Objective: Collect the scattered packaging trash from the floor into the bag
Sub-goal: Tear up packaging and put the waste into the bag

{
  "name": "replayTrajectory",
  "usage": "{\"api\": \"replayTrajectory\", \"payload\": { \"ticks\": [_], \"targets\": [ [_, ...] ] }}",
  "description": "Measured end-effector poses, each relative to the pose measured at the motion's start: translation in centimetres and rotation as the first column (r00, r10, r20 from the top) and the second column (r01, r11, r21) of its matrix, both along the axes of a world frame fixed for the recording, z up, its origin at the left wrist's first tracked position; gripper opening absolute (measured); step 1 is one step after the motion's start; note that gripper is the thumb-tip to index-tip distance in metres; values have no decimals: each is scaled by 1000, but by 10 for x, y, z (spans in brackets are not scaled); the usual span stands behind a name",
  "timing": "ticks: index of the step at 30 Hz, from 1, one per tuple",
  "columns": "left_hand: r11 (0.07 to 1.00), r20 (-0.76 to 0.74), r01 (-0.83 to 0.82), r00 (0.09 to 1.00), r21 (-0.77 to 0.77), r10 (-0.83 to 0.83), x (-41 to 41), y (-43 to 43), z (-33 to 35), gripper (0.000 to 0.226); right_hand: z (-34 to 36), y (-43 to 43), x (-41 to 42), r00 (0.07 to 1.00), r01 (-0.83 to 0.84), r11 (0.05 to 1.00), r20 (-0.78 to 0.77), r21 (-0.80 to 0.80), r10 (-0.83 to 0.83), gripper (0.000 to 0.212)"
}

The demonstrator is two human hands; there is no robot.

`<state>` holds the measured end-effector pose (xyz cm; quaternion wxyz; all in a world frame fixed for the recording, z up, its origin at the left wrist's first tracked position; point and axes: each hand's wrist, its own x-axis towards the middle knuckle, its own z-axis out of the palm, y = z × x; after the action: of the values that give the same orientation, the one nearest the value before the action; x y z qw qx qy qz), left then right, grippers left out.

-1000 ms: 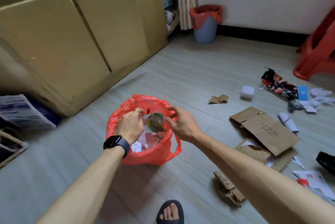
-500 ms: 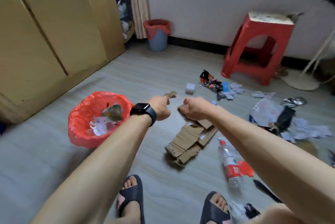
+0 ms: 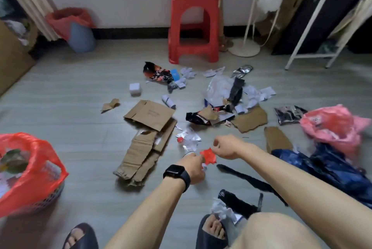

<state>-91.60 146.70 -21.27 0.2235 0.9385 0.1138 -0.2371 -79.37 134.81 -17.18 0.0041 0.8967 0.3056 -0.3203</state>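
Observation:
The red bag [image 3: 43, 155] lines a basket at the left edge and holds wrappers and paper. Packaging trash lies across the floor: flattened cardboard [image 3: 150, 114], black snack wrappers [image 3: 158, 72], crumpled paper [image 3: 254, 94] and a crushed clear bottle [image 3: 188, 138] with a red cap. A small red wrapper [image 3: 208, 156] lies just beyond my feet. My right hand [image 3: 227, 147] pinches its upper edge. My left hand [image 3: 193, 167], with a black watch on the wrist, is curled at the wrapper's left edge; its fingertips are hidden.
A red stool [image 3: 194, 27] stands at the far wall, with a blue bin [image 3: 81, 34] lined in red to its left. A pink bag [image 3: 332, 126] and a dark blue bag [image 3: 326, 168] lie on the right. A white rack [image 3: 310, 33] stands at the back right.
My view swung right, away from the red bag. Both hands left the bag, crossed over the cardboard and came down on the red wrapper beside the bottle.

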Motion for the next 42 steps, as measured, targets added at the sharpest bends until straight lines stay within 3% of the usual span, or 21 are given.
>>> {"api": "replayTrajectory", "payload": {
  "ticks": [6,11,15,21,27,33,38,42],
  "targets": [
    [995,-207,96,973,-23,-98,11,-57,-83,56,-118,-93,-6,953,206,970,-198,-126,-228,51],
    [990,-327,131,935,-44,-138,6,-90,-135,70,-179,-124,-25,935,250,944,-198,-214,-293,71],
    [991,-362,130,923,-26,-130,3,-105,-169,79,-208,-129,-34,956,207,950,-156,-231,-247,68],
    [972,-272,228,940,58,-205,13,-88,-182,34,-227,-121,-38,956,265,960,-107,-88,-274,36],
    [974,-85,172,983,145,-161,27,-42,-149,26,-211,-99,-26,890,446,895,-111,6,-443,35],
    [946,85,108,987,305,-140,34,23,-78,26,-146,-45,-4,867,494,823,-87,279,-491,31],
    [883,195,29,972,468,-135,21,105,4,20,-65,33,-1,916,389,779,-113,492,-385,20],
    [828,284,-164,959,536,6,-15,187,73,17,1,117,-19,962,264,724,-118,637,-247,15]
  ]
}}
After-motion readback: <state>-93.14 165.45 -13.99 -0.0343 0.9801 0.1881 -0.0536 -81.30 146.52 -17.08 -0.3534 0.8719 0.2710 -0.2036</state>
